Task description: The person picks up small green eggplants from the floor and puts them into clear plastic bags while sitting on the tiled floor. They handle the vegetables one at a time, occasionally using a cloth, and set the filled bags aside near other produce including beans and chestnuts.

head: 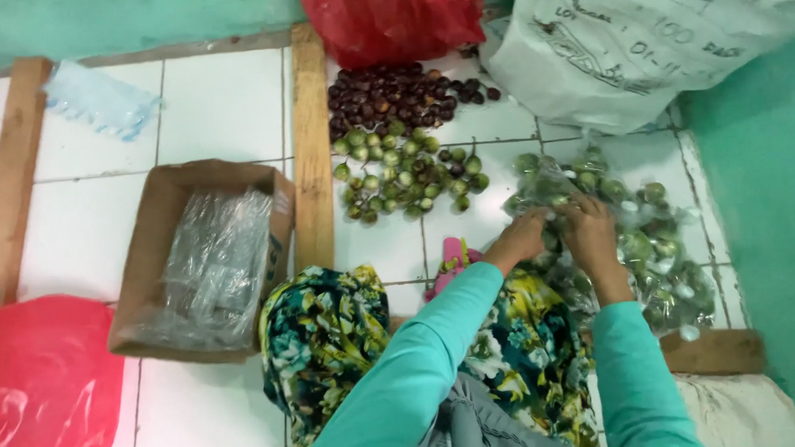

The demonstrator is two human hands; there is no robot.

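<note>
While both my left hand (516, 239) and right hand (589, 227) pinch the clear bag (649, 248) of green fruit, loose fruit pile (409, 174) near, wooden slat (311, 147) left, white tile floor (223, 106) open beyond.

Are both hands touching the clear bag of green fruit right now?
Touching. The head view shows the left hand and right hand with fingers pressed onto the top of the clear bag, no gap visible.

Bare white tile lying open at upper left (223, 106), cardboard box (149, 261), wooden slat (311, 147), loose green fruit (404, 174) crowding centre, packed bags (658, 257) seemingly blocking right.
</note>
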